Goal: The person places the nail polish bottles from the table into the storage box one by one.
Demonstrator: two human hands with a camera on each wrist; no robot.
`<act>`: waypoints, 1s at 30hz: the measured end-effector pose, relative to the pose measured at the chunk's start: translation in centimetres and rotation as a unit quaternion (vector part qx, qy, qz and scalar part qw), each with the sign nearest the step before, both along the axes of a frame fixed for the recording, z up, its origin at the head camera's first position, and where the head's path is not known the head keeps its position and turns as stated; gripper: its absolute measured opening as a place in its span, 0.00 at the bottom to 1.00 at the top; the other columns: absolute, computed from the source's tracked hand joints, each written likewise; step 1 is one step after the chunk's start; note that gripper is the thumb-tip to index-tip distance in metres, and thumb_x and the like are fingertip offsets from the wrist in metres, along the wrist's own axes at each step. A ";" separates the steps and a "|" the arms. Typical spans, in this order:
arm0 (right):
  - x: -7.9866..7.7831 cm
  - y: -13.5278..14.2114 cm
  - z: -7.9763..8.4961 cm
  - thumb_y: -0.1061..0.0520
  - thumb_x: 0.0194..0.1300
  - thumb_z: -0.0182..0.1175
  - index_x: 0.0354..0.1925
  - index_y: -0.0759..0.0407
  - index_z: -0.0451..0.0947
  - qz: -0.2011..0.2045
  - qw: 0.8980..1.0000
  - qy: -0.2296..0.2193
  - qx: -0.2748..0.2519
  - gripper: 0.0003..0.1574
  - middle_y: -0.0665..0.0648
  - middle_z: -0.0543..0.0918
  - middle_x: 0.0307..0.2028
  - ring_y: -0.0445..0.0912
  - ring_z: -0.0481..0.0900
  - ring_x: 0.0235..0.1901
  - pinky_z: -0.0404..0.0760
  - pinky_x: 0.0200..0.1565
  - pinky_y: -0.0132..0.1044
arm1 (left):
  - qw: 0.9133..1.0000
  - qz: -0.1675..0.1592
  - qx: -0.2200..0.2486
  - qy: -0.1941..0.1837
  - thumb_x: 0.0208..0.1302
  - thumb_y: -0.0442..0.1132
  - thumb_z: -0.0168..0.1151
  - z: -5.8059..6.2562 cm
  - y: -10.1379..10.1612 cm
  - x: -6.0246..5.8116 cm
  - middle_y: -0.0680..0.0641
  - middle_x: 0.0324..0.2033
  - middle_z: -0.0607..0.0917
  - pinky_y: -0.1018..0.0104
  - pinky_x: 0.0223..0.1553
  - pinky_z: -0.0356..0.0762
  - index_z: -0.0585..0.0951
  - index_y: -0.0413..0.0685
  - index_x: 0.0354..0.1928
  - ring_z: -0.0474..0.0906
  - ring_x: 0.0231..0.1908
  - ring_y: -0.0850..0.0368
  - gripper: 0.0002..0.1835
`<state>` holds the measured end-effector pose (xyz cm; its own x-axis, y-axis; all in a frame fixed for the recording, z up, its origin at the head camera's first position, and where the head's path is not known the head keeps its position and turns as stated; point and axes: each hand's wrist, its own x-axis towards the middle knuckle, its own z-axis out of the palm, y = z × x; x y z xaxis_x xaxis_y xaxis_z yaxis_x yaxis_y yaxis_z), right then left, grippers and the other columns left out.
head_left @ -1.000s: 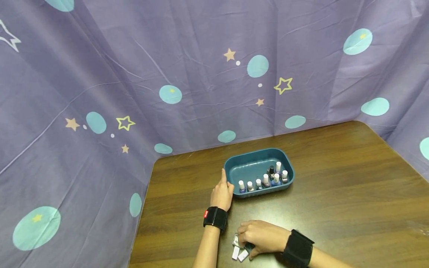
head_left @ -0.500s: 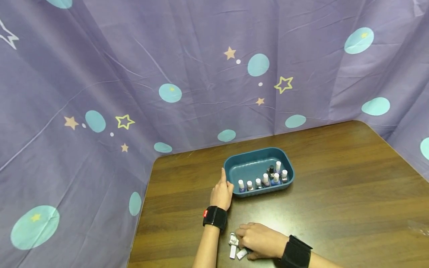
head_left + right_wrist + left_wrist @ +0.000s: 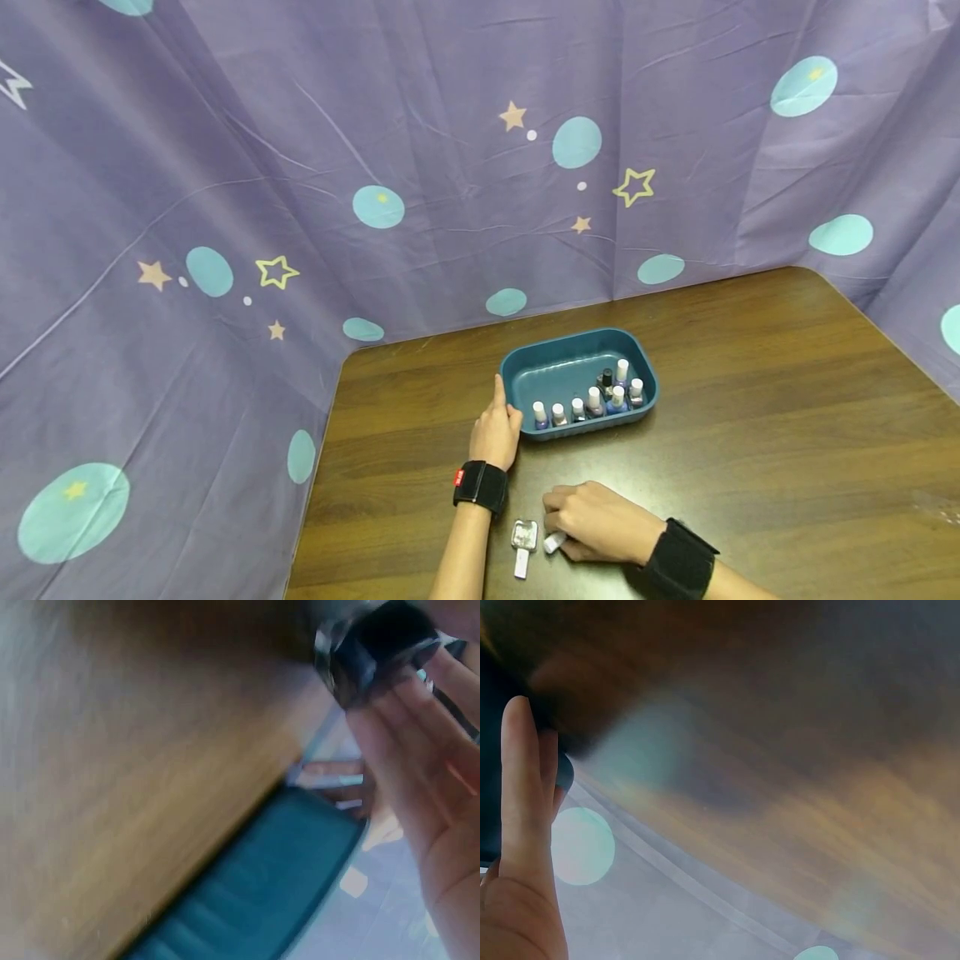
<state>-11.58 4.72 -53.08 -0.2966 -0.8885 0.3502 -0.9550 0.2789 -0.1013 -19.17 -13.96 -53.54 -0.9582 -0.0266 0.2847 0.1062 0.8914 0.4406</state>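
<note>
My left hand point(image 3: 495, 435) rests against the left end of a teal tray point(image 3: 550, 385), index finger straight along its outside; in the left wrist view the fingers point(image 3: 526, 772) lie against its wall. My right hand point(image 3: 609, 518), below the tray, holds a nail polish bottle point(image 3: 371, 656), dark with clear glass in the right wrist view. Its white cap point(image 3: 554, 542) sticks out toward the left in the head view. Just left of that hand, a second nail polish bottle point(image 3: 525, 535) with clear, glittery glass lies on its side, white cap toward me.
Several nail polish bottles point(image 3: 595, 404) stand in the tray along its front wall and right end; one has a black cap point(image 3: 607, 377). The wooden table point(image 3: 750, 417) meets a purple patterned curtain point(image 3: 450, 167) behind and at the sides.
My right hand has come up and right from the table with one bottle, away from the glittery one, which now shows whole. My left hand has stayed at the tray.
</note>
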 end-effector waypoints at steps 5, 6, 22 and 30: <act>-0.6 0.8 0.5 0.52 0.49 0.61 0.27 0.44 0.72 0.001 0.999 -0.039 -0.028 0.07 0.38 0.68 0.28 0.29 0.66 0.29 0.66 0.30 0.22 | 1.000 0.000 0.003 0.000 0.61 0.40 0.47 -0.1 0.0 -0.2 0.46 0.25 0.75 0.60 0.23 0.65 0.54 0.45 0.70 0.63 0.18 0.57 0.34; -0.7 0.9 0.5 0.53 0.50 0.61 0.27 0.44 0.72 0.000 0.998 -0.044 -0.034 0.06 0.38 0.69 0.28 0.29 0.67 0.29 0.67 0.31 0.22 | 1.000 0.000 0.003 0.001 0.61 0.40 0.46 -0.2 0.0 -0.2 0.46 0.26 0.75 0.60 0.23 0.65 0.54 0.45 0.70 0.63 0.18 0.57 0.34; -2.7 2.3 2.8 0.55 0.50 0.61 0.31 0.48 0.73 -0.042 0.991 -0.027 -0.120 0.08 0.40 0.71 0.30 0.31 0.68 0.31 0.69 0.34 0.23 | 1.000 -0.001 0.006 0.004 0.60 0.41 0.46 -0.9 -0.2 -0.4 0.45 0.29 0.77 0.57 0.26 0.68 0.53 0.46 0.71 0.65 0.19 0.56 0.35; -3.7 2.5 4.4 0.57 0.51 0.61 0.36 0.51 0.77 -0.059 0.988 -0.015 -0.142 0.10 0.43 0.75 0.36 0.33 0.72 0.38 0.70 0.43 0.26 | 1.000 0.000 0.003 0.011 0.61 0.40 0.46 -0.7 -0.2 -0.3 0.44 0.31 0.79 0.57 0.26 0.68 0.54 0.45 0.70 0.65 0.19 0.56 0.34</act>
